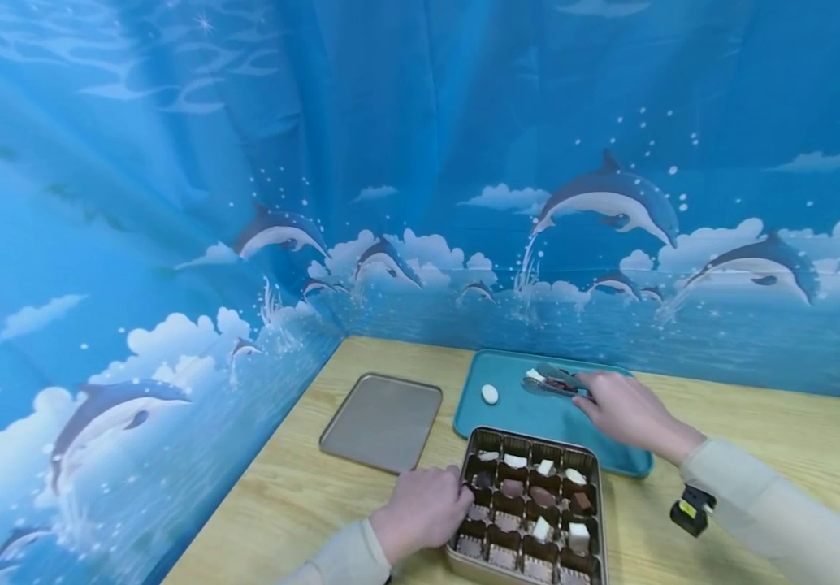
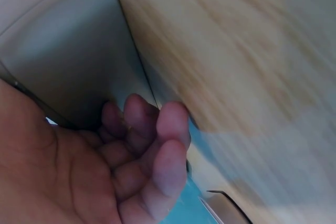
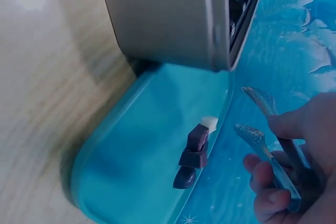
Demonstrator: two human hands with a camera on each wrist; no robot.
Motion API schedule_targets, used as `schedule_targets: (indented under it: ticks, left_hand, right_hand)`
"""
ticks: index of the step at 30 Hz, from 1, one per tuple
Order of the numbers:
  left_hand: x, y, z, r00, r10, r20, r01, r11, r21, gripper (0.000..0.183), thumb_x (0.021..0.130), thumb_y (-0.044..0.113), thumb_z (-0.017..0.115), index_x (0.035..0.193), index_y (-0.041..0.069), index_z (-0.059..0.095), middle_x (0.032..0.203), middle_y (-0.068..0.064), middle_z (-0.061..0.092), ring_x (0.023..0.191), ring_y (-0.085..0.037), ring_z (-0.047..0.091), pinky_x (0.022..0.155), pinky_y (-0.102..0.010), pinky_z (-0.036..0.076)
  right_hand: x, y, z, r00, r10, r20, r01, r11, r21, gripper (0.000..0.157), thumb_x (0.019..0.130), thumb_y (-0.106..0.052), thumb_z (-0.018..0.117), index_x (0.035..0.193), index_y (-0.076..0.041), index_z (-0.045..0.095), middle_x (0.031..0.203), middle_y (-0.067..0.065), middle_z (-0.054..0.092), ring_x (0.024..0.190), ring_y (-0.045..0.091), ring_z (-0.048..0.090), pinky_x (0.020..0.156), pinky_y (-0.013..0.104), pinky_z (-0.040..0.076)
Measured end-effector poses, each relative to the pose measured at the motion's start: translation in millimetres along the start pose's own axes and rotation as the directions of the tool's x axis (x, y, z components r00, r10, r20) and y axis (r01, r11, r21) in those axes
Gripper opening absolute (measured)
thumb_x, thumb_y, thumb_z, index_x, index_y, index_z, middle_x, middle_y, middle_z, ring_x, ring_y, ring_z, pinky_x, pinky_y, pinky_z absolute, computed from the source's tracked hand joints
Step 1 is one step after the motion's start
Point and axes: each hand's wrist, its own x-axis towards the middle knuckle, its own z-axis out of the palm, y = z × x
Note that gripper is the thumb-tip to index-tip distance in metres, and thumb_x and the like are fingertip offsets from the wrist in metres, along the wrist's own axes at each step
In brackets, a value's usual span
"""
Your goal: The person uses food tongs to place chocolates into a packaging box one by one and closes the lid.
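Note:
My right hand (image 1: 621, 404) holds metal tongs (image 3: 268, 153) above the teal tray (image 1: 559, 418). Nothing sits between the parted tips of the tongs. Dark chocolates (image 3: 191, 156) and a white piece (image 3: 209, 124) lie close together on that tray, partly behind the tongs in the head view. Left of them is a white egg-shaped piece (image 1: 490, 394). At the left wall of a divided tin (image 1: 466, 559), my left hand (image 1: 426, 504) holds the rim, its fingers (image 2: 170, 166) curled beside the outside wall. Brown chocolates (image 1: 513, 488) and white pieces (image 1: 515, 461) fill some of its compartments.
A flat brownish-grey tray (image 1: 383, 418) lies on the wooden table (image 1: 281, 487), left of the teal one. Blue dolphin-print curtains (image 1: 420, 203) hang along the table's back and left edges. The tin stands close in front of the teal tray.

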Motion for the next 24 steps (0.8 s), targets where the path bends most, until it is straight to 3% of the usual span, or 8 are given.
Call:
schedule_targets:
  ticks: [5, 11, 16, 19, 24]
  left_hand:
    - [0.2, -0.3, -0.2, 1.0, 0.008, -0.02, -0.008, 1.0, 0.009, 0.036, 0.101, 0.039, 0.047, 0.083, 0.012, 0.063, 0.068, -0.003, 0.06, 0.061, -0.019, 0.06, 0.055, -0.035, 0.048]
    - [0.6, -0.5, 2.8, 1.0, 0.012, -0.02, -0.012, 1.0, 0.01, 0.037, 0.101, 0.04, 0.046, 0.082, 0.012, 0.062, 0.068, -0.003, 0.061, 0.062, -0.019, 0.061, 0.056, -0.036, 0.048]
    - [-0.5, 1.0, 2.6, 1.0, 0.012, 0.003, -0.012, 1.0, 0.004, 0.038, 0.101, 0.04, 0.045, 0.084, 0.012, 0.063, 0.069, -0.002, 0.061, 0.063, -0.019, 0.062, 0.058, -0.037, 0.049]
    - [-0.7, 1.2, 2.0, 1.0, 0.013, 0.003, -0.013, 1.0, 0.008, 0.037, 0.101, 0.04, 0.045, 0.084, 0.012, 0.063, 0.07, -0.003, 0.062, 0.064, -0.019, 0.062, 0.058, -0.037, 0.049]
    - [0.7, 0.2, 0.5, 1.0, 0.014, -0.014, -0.014, 1.0, 0.014, 0.037, 0.101, 0.04, 0.046, 0.082, 0.013, 0.062, 0.068, -0.002, 0.061, 0.062, -0.019, 0.061, 0.056, -0.036, 0.048]
  right_hand:
    - [17, 7, 6.9, 1.0, -0.001, 0.032, 0.001, 1.0, -0.005, 0.045, 0.098, -0.018, 0.064, 0.133, 0.011, 0.057, 0.07, 0.002, 0.059, 0.04, 0.009, 0.039, 0.043, 0.028, 0.035]
    - [30, 12, 15.3, 0.997, 0.022, 0.072, -0.023, 1.0, 0.007, 0.04, 0.099, -0.016, 0.062, 0.129, 0.012, 0.06, 0.062, -0.001, 0.051, 0.042, 0.01, 0.039, 0.044, 0.028, 0.036]
    - [37, 14, 23.1, 0.991, 0.059, 0.12, -0.061, 0.998, 0.019, 0.018, 0.1, -0.014, 0.06, 0.099, 0.001, 0.069, 0.062, 0.002, 0.05, 0.047, 0.013, 0.043, 0.047, 0.03, 0.037]
    - [40, 13, 26.2, 0.989, 0.075, 0.131, -0.078, 0.997, 0.017, 0.018, 0.099, -0.014, 0.061, 0.083, -0.007, 0.064, 0.061, 0.003, 0.049, 0.048, 0.014, 0.044, 0.047, 0.03, 0.036]
    - [43, 9, 26.4, 0.989, 0.072, 0.132, -0.076, 0.997, 0.019, 0.015, 0.098, -0.017, 0.065, 0.089, -0.006, 0.068, 0.058, 0.002, 0.047, 0.046, 0.013, 0.041, 0.045, 0.029, 0.032]
